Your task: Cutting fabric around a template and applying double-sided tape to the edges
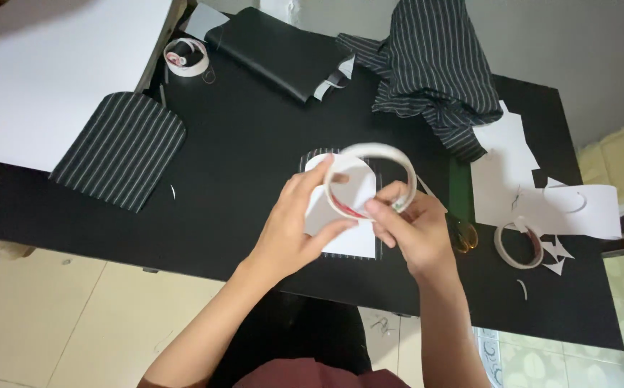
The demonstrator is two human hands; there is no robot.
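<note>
Black table (240, 144) with scattered sewing and paper materials.
Striped fabric piece (119, 149) at left; tape roll (186, 57) and black folded material (281, 52) at top; bunched striped cloth (434, 68) upper right; white paper scraps (517, 179) and another tape roll (519, 244) at right.

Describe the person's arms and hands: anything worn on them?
Both forearms are bare up to the bottom edge of the picture, with no sleeves showing. The left hand and right hand wear no gloves, and I can make out no rings, watch or bracelet. Low in the frame a dark reddish garment shows at the body.
</note>
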